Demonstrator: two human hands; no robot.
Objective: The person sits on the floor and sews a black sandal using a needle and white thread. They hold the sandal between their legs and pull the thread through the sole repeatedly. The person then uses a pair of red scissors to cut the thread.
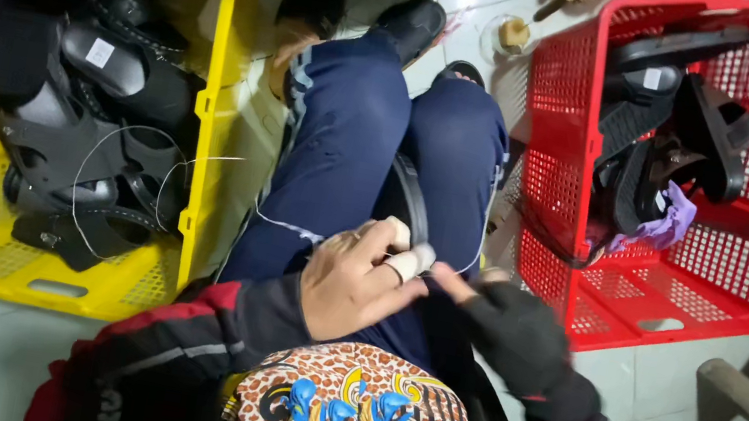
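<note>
A curved black sandal strap point(409, 198) is pinched at its lower end, centre of frame, between the closed fingers of the bare left hand point(352, 281), one fingertip wrapped in white tape. The right hand point(509, 327), in a black fingerless glove, is brought against the same spot with index finger extended; whether anything is gripped by it cannot be told. A thin white thread point(286, 224) is seen trailing left from the hands across the dark blue trousers point(345, 145). For clean work, the strap is best kept pinned firmly by the left fingers and the thread kept taut and clear of the lap. The strap looks narrow, smooth and flexible, arcing up between the knees. A yellow plastic crate of black sandals point(208, 112) sits at upper left, a red plastic crate of black sandals point(554, 170) at upper right.
</note>
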